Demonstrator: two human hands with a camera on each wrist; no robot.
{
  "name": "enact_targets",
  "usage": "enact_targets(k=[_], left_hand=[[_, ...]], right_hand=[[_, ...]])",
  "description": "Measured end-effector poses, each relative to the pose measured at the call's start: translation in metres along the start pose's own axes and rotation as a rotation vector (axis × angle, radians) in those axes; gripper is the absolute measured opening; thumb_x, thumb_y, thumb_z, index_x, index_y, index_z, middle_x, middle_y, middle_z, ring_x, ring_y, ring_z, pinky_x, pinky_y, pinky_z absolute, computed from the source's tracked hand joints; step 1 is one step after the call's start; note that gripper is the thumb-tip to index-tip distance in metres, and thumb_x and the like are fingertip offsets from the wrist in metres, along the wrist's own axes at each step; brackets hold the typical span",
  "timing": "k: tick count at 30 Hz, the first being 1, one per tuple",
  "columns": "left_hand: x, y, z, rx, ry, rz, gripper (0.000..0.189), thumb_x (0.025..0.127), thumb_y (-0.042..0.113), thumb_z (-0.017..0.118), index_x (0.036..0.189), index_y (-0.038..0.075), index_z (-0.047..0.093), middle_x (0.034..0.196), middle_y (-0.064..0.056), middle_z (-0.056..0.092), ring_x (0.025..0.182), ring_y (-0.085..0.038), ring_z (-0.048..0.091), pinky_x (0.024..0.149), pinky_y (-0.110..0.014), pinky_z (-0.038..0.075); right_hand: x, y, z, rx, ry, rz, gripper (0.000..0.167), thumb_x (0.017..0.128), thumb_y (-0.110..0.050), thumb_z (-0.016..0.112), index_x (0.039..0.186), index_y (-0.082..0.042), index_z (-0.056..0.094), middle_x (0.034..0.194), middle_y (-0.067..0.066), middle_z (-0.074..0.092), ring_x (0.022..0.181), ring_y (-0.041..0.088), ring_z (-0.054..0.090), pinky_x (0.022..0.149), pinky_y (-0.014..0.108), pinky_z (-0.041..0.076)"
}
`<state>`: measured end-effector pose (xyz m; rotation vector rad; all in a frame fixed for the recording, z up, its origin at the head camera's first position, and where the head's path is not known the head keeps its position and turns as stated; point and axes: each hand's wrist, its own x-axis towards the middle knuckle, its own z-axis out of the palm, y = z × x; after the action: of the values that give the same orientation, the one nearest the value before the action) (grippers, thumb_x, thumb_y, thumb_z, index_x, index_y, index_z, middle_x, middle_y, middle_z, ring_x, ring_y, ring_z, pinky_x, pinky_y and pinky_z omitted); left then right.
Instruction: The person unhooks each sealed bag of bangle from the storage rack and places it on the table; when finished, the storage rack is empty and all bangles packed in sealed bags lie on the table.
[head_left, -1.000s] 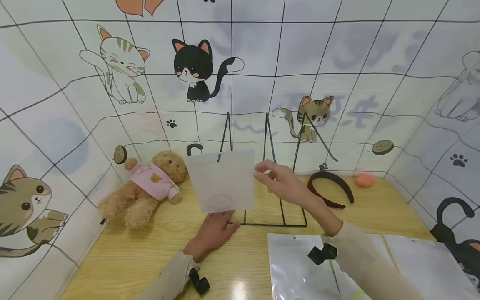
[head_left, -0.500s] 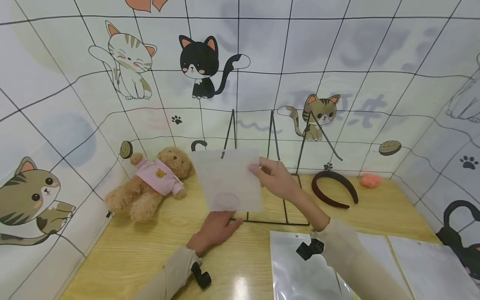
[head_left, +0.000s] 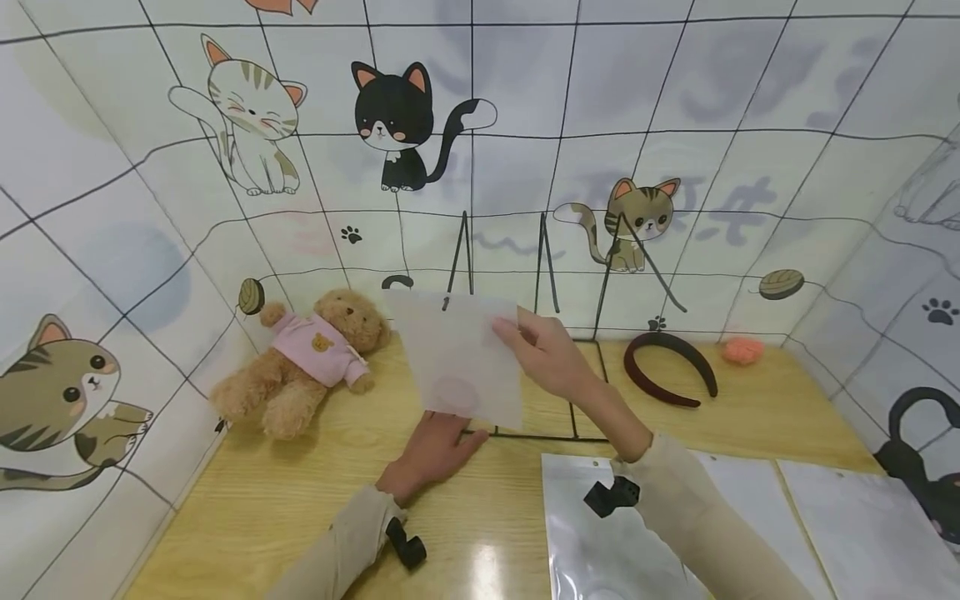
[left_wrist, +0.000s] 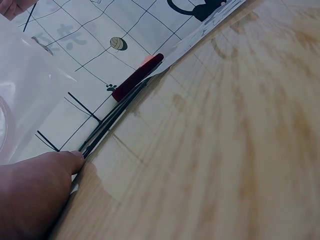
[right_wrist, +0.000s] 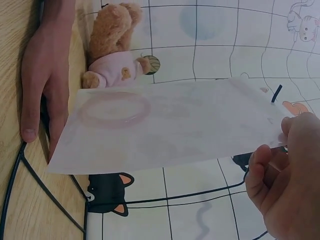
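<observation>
A whitish translucent plastic pouch (head_left: pixel 461 354) hangs at the left prong of a black wire display rack (head_left: pixel 542 250), whose tip pokes out at the pouch's top edge. A faint pinkish ring shape shows low in the pouch. At the pouch's upper right edge, my right hand (head_left: pixel 551 350) pinches it between thumb and fingers; the right wrist view shows this grip at the corner. My left hand (head_left: pixel 435 450) lies on the rack's base at the front left, its fingertips hidden behind the pouch in the head view. In the left wrist view, the left thumb (left_wrist: pixel 67 161) touches the base wire.
A teddy bear (head_left: pixel 307 362) in a pink top leans at the left wall. Right of the rack lie a dark red headband (head_left: pixel 667 340) and a peach-coloured fluffy item (head_left: pixel 742 351). Shiny flat plastic bags (head_left: pixel 585 533) cover the front right of the table. Cat-print cloth walls surround it.
My right hand has moved left onto the pouch's edge, its thumb now over the front. The left hand stays on the rack's base. The head view has shifted slightly.
</observation>
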<state>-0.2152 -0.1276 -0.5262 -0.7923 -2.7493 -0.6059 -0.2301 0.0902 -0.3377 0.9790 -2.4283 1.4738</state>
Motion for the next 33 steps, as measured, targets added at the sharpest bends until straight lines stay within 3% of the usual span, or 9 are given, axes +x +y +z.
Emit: enact_targets(k=[3,6,8,10,15,20,26,27,33], left_hand=[[0.0,-0.002,0.0,-0.026,0.005,-0.014,0.052,0.101,0.046,0.053,0.148,0.024,0.048,0.149,-0.004,0.052,0.142,-0.027,0.042,0.116,-0.051,0.031],[-0.002,-0.003,0.0,-0.058,0.014,-0.024,0.051,0.101,0.047,0.053,0.147,0.025,0.05,0.146,-0.003,0.055,0.14,-0.027,0.045,0.116,-0.053,0.028],[-0.003,-0.004,0.001,-0.06,0.026,-0.02,0.051,0.102,0.047,0.051,0.147,0.024,0.05,0.145,-0.002,0.057,0.139,-0.027,0.046,0.116,-0.054,0.027],[-0.003,-0.004,0.002,-0.056,0.029,-0.018,0.052,0.103,0.048,0.049,0.148,0.022,0.048,0.147,-0.003,0.055,0.14,-0.027,0.045,0.116,-0.054,0.025],[-0.001,-0.003,0.002,-0.053,0.045,0.009,0.05,0.102,0.044,0.053,0.145,0.019,0.051,0.146,-0.005,0.056,0.142,-0.03,0.042,0.116,-0.054,0.025],[0.002,-0.005,0.0,-0.025,0.033,0.004,0.045,0.099,0.046,0.057,0.136,0.021,0.054,0.141,-0.006,0.057,0.14,-0.028,0.043,0.117,-0.05,0.026],[0.003,-0.005,0.0,-0.046,-0.051,-0.061,0.046,0.101,0.052,0.05,0.138,0.023,0.053,0.146,-0.005,0.052,0.144,-0.029,0.038,0.119,-0.05,0.023],[0.003,-0.005,0.001,-0.039,-0.054,-0.058,0.047,0.102,0.052,0.05,0.138,0.023,0.053,0.147,-0.006,0.051,0.144,-0.029,0.037,0.119,-0.051,0.023],[0.003,-0.01,0.004,-0.016,0.023,0.01,0.043,0.102,0.049,0.05,0.135,0.021,0.055,0.147,-0.008,0.052,0.143,-0.029,0.04,0.118,-0.053,0.025]], right_hand=[[0.0,-0.003,0.003,-0.073,0.036,-0.022,0.03,0.108,-0.035,0.045,0.117,-0.016,0.066,0.086,0.001,0.07,0.072,0.007,0.062,0.066,0.026,0.049],[-0.001,-0.006,0.005,-0.156,0.08,-0.062,0.028,0.107,-0.033,0.045,0.092,-0.014,0.059,0.062,-0.002,0.046,0.056,0.008,0.039,0.055,0.025,0.033],[-0.001,-0.008,0.006,-0.196,0.102,-0.095,0.031,0.107,-0.03,0.046,0.08,-0.014,0.049,0.059,-0.003,0.033,0.052,0.009,0.03,0.052,0.024,0.027],[-0.002,-0.01,0.007,-0.216,0.121,-0.124,0.033,0.106,-0.026,0.048,0.076,-0.015,0.046,0.059,-0.005,0.033,0.052,0.008,0.03,0.051,0.024,0.027],[-0.006,-0.017,0.002,-0.206,0.127,-0.112,0.027,0.106,-0.025,0.049,0.082,-0.013,0.056,0.059,-0.005,0.034,0.053,0.01,0.035,0.052,0.025,0.03],[-0.013,-0.023,-0.004,-0.169,0.104,-0.092,0.022,0.106,-0.023,0.05,0.109,-0.011,0.068,0.063,-0.002,0.049,0.06,0.011,0.048,0.055,0.026,0.038],[-0.021,-0.03,-0.009,-0.188,0.11,-0.103,0.019,0.105,-0.019,0.051,0.098,-0.011,0.067,0.061,-0.005,0.039,0.058,0.01,0.043,0.055,0.025,0.035],[-0.023,-0.031,-0.01,-0.185,0.117,-0.104,0.018,0.105,-0.018,0.052,0.098,-0.01,0.067,0.061,-0.005,0.044,0.058,0.01,0.045,0.055,0.025,0.037],[-0.033,-0.032,-0.018,-0.211,0.142,-0.095,0.015,0.104,-0.015,0.051,0.101,-0.007,0.064,0.073,0.003,0.068,0.064,0.01,0.058,0.056,0.025,0.042]])
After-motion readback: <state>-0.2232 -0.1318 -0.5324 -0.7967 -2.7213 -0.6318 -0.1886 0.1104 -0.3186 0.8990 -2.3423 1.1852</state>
